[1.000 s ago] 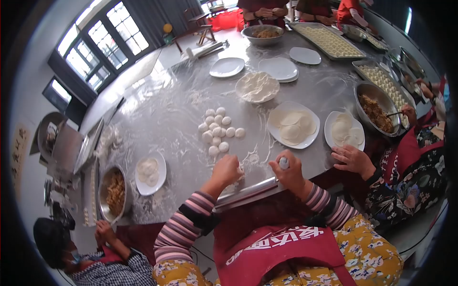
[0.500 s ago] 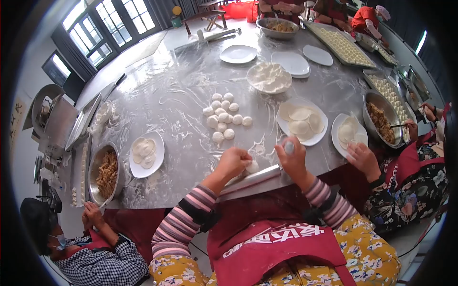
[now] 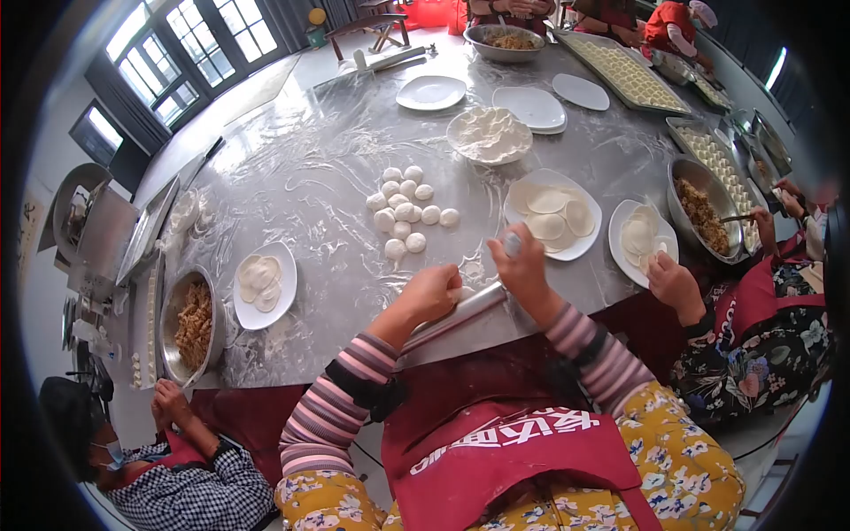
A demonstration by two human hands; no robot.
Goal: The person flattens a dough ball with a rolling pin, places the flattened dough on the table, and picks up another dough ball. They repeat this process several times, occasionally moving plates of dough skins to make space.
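My left hand point(image 3: 432, 292) is closed at the near side of the table, its fingers on a small piece of dough point(image 3: 466, 293) that they mostly hide. In a fist beside it, my right hand point(image 3: 526, 270) grips a rolling pin point(image 3: 456, 316); a grey knob shows above the fist. The silver roller slants down to the left, below my left hand. Beyond my hands lies a cluster of white dough balls point(image 3: 404, 211). To the right of them, round wrappers point(image 3: 549, 211) overlap on a white plate point(image 3: 586, 247).
Another wrapper plate point(image 3: 282, 310) and a filling bowl point(image 3: 171, 316) stand left. A flour bowl point(image 3: 490, 161) is farther back. At right, a co-worker's hand point(image 3: 675, 285) is over a wrapper plate point(image 3: 623, 259), near a second filling bowl point(image 3: 678, 193). Trays of dumplings point(image 3: 620, 71) line the far right.
The view has shifted slightly. My left hand has come to cover more of the dough, and my right fist has moved with the pin. The co-worker's right-side fingers have closed at the wrappers.
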